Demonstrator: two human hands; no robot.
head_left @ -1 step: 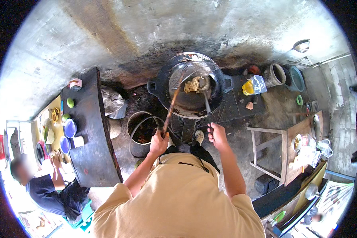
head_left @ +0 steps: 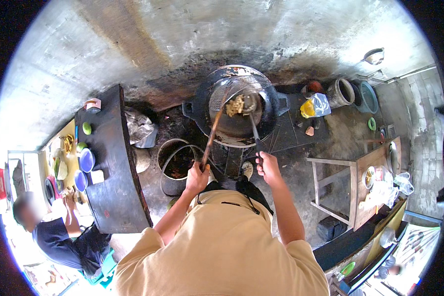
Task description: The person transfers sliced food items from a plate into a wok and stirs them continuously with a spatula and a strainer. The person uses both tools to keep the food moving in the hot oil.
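Observation:
In front of me a large dark wok (head_left: pixel 271 121) with two side handles stands against the sooty wall. My left hand (head_left: pixel 197 180) is closed around the long wooden handle of a wire-mesh strainer (head_left: pixel 211 141), whose mesh lies over the wok. Pale brown fried pieces (head_left: pixel 235 105) rest in the strainer. With my right hand (head_left: pixel 269 168) I grip the dark handle of a metal ladle (head_left: pixel 254 129); its round head is beside the pieces. What the pieces are, I cannot make out.
A wide bucket (head_left: pixel 175 160) with a hoop handle stands left of my feet. A dark table (head_left: pixel 111 197) holds purple bowls; a person (head_left: pixel 59 237) sits beyond it. To the right are a yellow-and-clear bag (head_left: pixel 314 106), several buckets and a wooden table (head_left: pixel 362 170).
My right hand and the ladle have shifted slightly left. The pieces in the strainer have moved a little left too. My left hand has hardly moved.

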